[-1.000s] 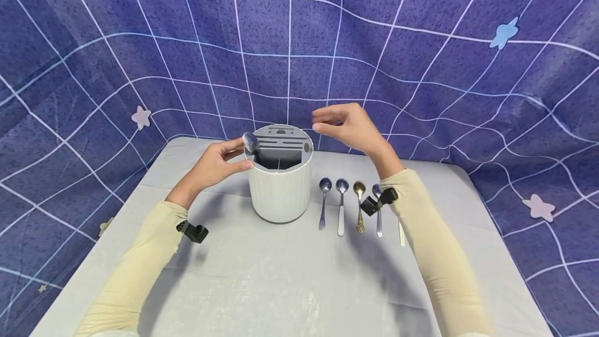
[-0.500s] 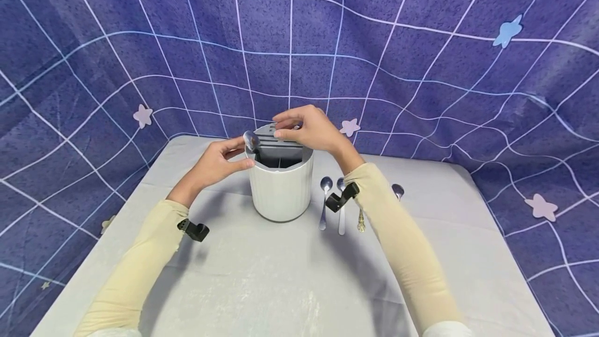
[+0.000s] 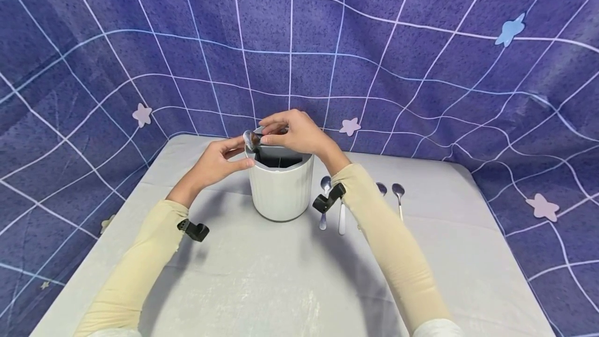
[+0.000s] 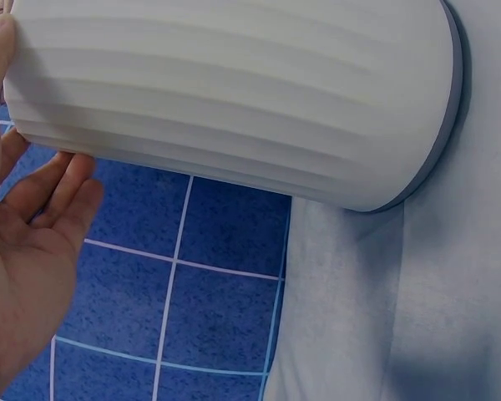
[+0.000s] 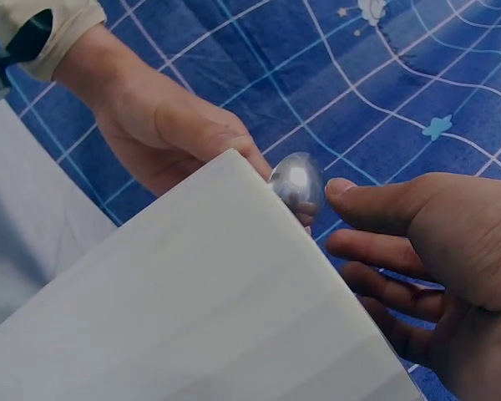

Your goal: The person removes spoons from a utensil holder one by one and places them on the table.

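Note:
A white ribbed utensil holder (image 3: 281, 194) with a grey divided insert stands upright on the table. A metal spoon (image 3: 251, 141) leans inside its left edge, the bowl rising above the rim. My left hand (image 3: 212, 166) holds the holder's left side near the top, thumb in front and fingers behind; in the left wrist view those fingers (image 4: 63, 188) touch the wall. My right hand (image 3: 299, 134) is over the back of the holder, its fingertips beside the spoon's bowl. In the right wrist view a small gap shows between the thumb (image 5: 376, 205) and the spoon bowl (image 5: 297, 185).
Several spoons lie in a row to the holder's right, including a white-handled spoon (image 3: 342, 220) and a spoon (image 3: 399, 191) farther right; my right forearm hides part of the row. A purple gridded cloth (image 3: 299, 30) hangs behind the pale-covered table (image 3: 248, 285).
My right hand has moved left and slightly down, from right of the holder to beside the leaning spoon's bowl. My left hand, the holder and the leaning spoon have stayed in place.

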`<state>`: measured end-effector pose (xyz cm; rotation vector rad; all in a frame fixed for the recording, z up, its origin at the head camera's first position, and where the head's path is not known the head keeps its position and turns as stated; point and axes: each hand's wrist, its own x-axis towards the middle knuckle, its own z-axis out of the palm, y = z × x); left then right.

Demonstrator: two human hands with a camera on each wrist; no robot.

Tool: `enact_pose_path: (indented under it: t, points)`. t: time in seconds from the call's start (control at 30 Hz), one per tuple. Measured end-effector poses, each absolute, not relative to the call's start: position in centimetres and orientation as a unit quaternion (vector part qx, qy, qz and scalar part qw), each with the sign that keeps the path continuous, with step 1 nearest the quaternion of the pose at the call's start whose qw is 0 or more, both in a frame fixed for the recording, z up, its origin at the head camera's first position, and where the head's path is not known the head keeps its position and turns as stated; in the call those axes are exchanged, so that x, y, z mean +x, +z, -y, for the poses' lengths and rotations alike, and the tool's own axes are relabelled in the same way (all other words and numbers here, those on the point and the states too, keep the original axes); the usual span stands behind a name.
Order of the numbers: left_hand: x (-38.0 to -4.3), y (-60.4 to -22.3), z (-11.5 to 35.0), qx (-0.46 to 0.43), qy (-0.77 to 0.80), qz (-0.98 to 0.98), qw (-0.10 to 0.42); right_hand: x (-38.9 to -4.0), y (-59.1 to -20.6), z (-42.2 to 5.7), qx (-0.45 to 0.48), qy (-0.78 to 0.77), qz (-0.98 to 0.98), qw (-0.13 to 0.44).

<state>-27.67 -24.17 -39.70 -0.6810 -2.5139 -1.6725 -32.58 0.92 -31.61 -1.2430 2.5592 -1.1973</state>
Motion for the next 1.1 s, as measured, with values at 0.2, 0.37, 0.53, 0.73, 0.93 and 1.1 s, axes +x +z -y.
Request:
enact_pose_path:
  t: [0.2, 0.37, 0.53, 0.73, 0.93, 1.1]
  points:
    - [-27.6, -39.8, 24.1, -0.227, -0.545, 0.807, 0.027, -32.3, -31.6, -0.2, -0.42, -0.366, -0.83, 0.027]
    - [-27.6, -39.8, 24.0, -0.229, -0.545, 0.806, 0.026, -32.2, -31.9, 0.1, -0.431, -0.359, -0.828, 0.032]
    - [-27.6, -39.6, 23.9, -0.227, -0.545, 0.807, 0.022, -32.2, -32.3, 0.1, -0.433, -0.367, -0.823, 0.026]
    - [-27.6, -39.5, 23.9, -0.224, -0.541, 0.811, 0.023, -32.0, -32.2, 0.0, -0.424, -0.361, -0.83, 0.018]
    - [-27.5, -39.5, 24.0, -0.218, -0.542, 0.811, 0.021, -31.6, -32.0, -0.2, -0.411, -0.38, -0.828, 0.031]
    - [-27.4, -39.4, 24.1, -0.216, -0.541, 0.813, 0.018, -31.3, -31.8, -0.4, -0.408, -0.397, -0.82, 0.048]
